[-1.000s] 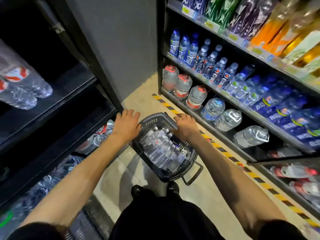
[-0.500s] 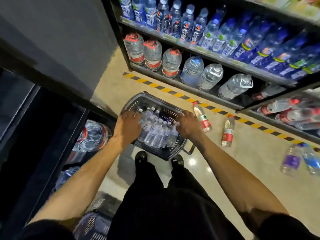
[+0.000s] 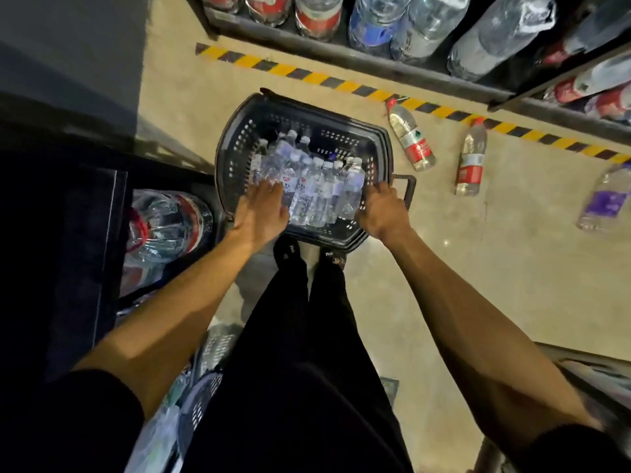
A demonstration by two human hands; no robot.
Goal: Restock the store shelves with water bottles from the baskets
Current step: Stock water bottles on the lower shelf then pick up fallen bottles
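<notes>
View looking straight down from a person's head onto a pale store floor point(image 3: 478, 268). A dark plastic basket point(image 3: 235, 148) with perforated walls stands on the floor just in front of the person's black shoes point(image 3: 286, 247). Inside it, small clear water bottles point(image 3: 321, 189) with white caps lie packed side by side. The left hand point(image 3: 261, 216) reaches in over the basket's near left corner, its fingers fairly straight and close together, resting on top of the bottles. The right hand point(image 3: 384, 213) grips the basket's right rim, fingers curled over the edge beside a dark handle point(image 3: 408, 189) that sticks out sideways. To the right of the basket, two bottles with red labels point(image 3: 411, 141) lie on the floor, and a bottle with a purple label point(image 3: 604, 203) lies farther right. A yellow and black striped tape point(image 3: 307, 75) runs along the floor in front of a low shelf point(image 3: 392, 71) lined with large water bottles. At left, a large clear jug point(image 3: 164, 223) lies on a dark bottom shelf.
</notes>
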